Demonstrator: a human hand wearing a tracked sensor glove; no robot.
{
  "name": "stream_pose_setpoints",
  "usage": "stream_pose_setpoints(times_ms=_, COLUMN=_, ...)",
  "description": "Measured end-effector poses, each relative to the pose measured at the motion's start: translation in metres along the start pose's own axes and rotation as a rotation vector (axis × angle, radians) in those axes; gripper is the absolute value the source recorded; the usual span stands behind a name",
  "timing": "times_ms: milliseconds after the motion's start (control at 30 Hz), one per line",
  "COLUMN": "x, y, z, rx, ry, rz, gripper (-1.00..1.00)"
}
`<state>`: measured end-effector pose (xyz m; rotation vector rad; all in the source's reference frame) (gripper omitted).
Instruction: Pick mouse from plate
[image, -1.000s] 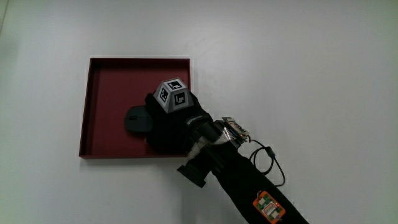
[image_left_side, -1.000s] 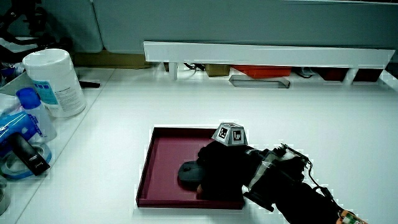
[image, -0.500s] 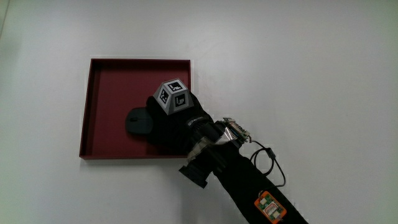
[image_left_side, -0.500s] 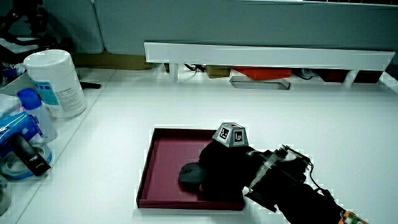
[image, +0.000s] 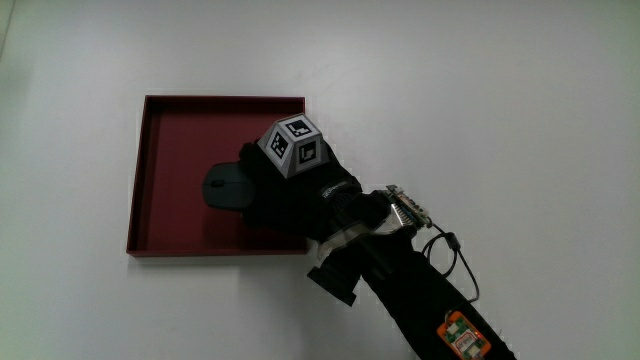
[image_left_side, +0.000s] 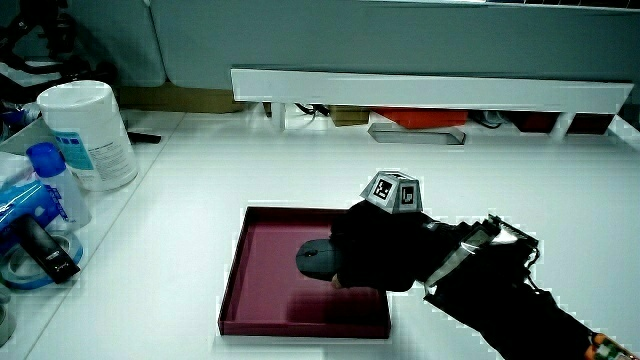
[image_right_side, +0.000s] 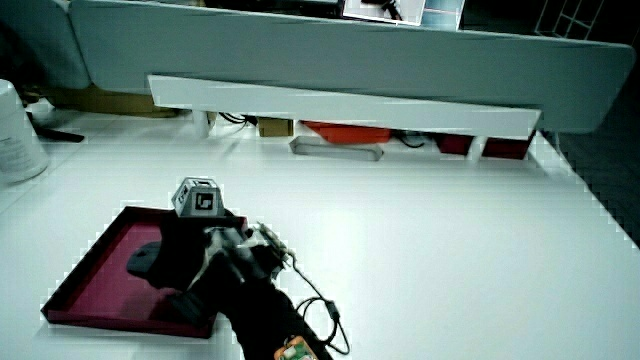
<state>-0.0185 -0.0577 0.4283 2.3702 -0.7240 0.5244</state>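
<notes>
Now your black-gloved hand (image: 290, 185) is closed around the dark, rounded computer mouse (image: 225, 186), gripping it over the shallow square dark-red plate (image: 165, 130) on the white counter (image: 480, 110). In a side view the mouse (image_left_side: 316, 259) hangs clear above the plate's floor (image_left_side: 270, 290), with a shadow beneath it. The small patterned cube (image: 295, 145) sits on the back of your hand, and your forearm (image: 420, 295) crosses the plate's rim nearest you. A white cylindrical tub (image_left_side: 88, 130) stands at the counter's edge, well apart from the plate.
</notes>
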Motion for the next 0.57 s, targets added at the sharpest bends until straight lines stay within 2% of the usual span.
stream_pose_setpoints(times_ms=33, x=0.001, y=-0.002, z=0.003, rx=0.012, ry=-0.018, rz=-0.004, gripper=1.00)
stream_pose_setpoints(times_ms=67, x=0.002, y=-0.004, z=0.004, rx=0.003, ry=-0.005, rz=0.000, gripper=1.00)
stream_pose_setpoints(times_ms=133, x=0.000, y=-0.012, z=0.012, rx=0.024, ry=-0.030, rz=-0.009, gripper=1.00)
stream_pose_setpoints(times_ms=267, x=0.004, y=-0.026, z=0.023, rx=0.038, ry=-0.031, rz=0.005, gripper=1.00)
stream_pose_setpoints(times_ms=300, x=0.005, y=-0.031, z=0.027, rx=0.055, ry=-0.039, rz=-0.006, gripper=1.00)
stream_pose_setpoints(times_ms=367, x=0.009, y=-0.038, z=0.033, rx=0.052, ry=0.001, rz=0.025, gripper=1.00)
stream_pose_setpoints(times_ms=400, x=0.010, y=-0.043, z=0.037, rx=0.073, ry=-0.032, rz=0.002, gripper=1.00)
stream_pose_setpoints(times_ms=500, x=0.015, y=-0.050, z=0.045, rx=0.101, ry=-0.034, rz=-0.011, gripper=1.00)
stream_pose_setpoints(times_ms=533, x=0.019, y=-0.051, z=0.046, rx=0.092, ry=0.001, rz=0.001, gripper=1.00)
stream_pose_setpoints(times_ms=567, x=0.024, y=-0.053, z=0.047, rx=0.101, ry=-0.011, rz=-0.019, gripper=1.00)
